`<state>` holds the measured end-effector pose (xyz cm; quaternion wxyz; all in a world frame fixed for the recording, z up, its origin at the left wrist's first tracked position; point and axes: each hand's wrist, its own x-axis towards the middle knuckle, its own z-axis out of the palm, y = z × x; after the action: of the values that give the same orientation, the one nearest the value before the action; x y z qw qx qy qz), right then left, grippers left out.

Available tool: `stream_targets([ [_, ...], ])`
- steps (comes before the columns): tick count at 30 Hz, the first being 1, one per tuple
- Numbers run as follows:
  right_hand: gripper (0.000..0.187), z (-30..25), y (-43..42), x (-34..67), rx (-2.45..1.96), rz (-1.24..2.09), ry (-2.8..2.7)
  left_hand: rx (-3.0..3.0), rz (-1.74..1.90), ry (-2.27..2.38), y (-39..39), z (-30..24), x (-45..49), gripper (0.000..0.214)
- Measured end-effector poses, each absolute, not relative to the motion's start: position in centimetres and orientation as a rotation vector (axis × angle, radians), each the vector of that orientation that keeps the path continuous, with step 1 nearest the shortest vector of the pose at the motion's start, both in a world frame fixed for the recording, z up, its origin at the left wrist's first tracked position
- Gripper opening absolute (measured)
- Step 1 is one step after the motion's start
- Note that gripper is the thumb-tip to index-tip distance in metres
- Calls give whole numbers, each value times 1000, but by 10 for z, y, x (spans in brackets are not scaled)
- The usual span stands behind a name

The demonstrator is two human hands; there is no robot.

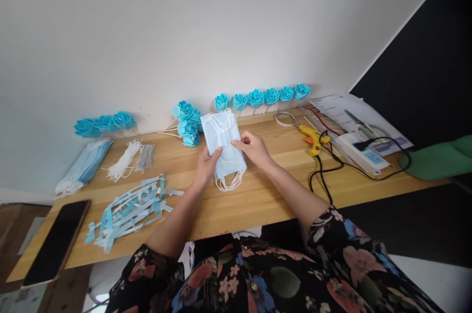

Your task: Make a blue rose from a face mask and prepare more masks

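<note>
A small stack of light blue face masks [227, 143] is held up over the middle of the table, white ear loops gathered at its top and bottom ends. My left hand [208, 163] grips the stack's left edge, thumb lying across the front. On the other side, my right hand [253, 148] pinches the right edge between thumb and curled fingers. Just behind the masks, a bunch of blue fabric flowers [187, 123] lies on its side, partly covered by the stack. A row of similar blue flowers [255, 99] on sticks leans on the wall.
At left are more masks [86, 163], white ear loops [124, 160], grey strips [145, 158], cut blue-white scraps [132, 212], a phone [57, 241] and more flowers [106, 125]. At right are a tape ring [285, 118], yellow glue gun [312, 140], cables, a power strip [363, 153] and scissors [359, 123].
</note>
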<state>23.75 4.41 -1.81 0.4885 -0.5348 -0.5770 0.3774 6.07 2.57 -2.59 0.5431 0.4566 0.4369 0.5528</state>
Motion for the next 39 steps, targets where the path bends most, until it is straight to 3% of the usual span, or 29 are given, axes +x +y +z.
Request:
stream_targets([
  [14, 30, -31, 38, 242, -1251, 851, -1421, 962, 1229, 1051, 27, -33, 61, 52],
  [17, 64, -27, 39, 248, -1199, 787, -1458, 963, 1156, 1057, 27, -33, 59, 50],
  [19, 76, -24, 41, 253, -1169, 719, -1558, 975, 1074, 1076, 26, -31, 57, 48],
  [21, 70, -23, 43, 257, -1142, 623, -1686, 981, 996, 1090, 24, -29, 56, 45],
  [26, 29, -24, 47, 261, -1163, 425, -1844, 947, 830, 1032, 20, -24, 53, 42],
  [30, 12, -23, 48, 261, -1166, 716, -1594, 977, 768, 1001, 20, -23, 49, 40],
  [39, 27, -13, 57, 277, -959, 1507, -646, 1104, 535, 919, 16, -19, 42, 45],
])
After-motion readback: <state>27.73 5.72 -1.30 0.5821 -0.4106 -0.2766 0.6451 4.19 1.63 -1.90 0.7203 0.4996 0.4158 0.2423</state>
